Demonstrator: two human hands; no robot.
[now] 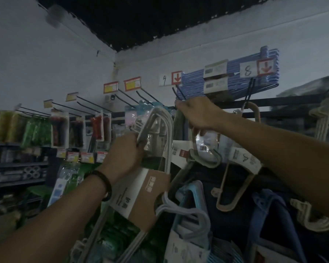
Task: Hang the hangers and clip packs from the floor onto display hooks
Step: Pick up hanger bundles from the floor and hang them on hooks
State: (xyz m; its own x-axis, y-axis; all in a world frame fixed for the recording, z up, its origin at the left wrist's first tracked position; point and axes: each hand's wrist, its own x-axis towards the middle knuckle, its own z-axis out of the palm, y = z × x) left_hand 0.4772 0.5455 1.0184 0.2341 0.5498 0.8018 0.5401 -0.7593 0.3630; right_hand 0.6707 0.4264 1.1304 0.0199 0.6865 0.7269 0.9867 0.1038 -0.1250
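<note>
The person stands at a dim shop wall with both arms up. The left hand (pixel 125 154) is closed tight round the hook tops of a white hanger pack (pixel 167 133), right in the middle. A brown and white card sleeve (pixel 141 194) wraps that bunch and keeps the hangers together. The pack is up in the air, not on any hook.

The right hand (pixel 199 114) is up at 1 o'clock. Its fingers curl round the top of a grey-green hanger bunch (pixel 207 165), right at the black display hook (pixel 179 93) under the tag marked 9 (pixel 164 80). Crinkly clear wrap covers part of that bunch.

At 3 o'clock a beige hanger pack (pixel 243 158) hangs from the hook under tag 8 (pixel 248 71). Blue hangers (pixel 194 82) lie on top, at 1 o'clock. At 9 o'clock, clear packs (pixel 59 128) on hooks hold red things. Green bundles (pixel 36 131) sit just beside them.
</note>
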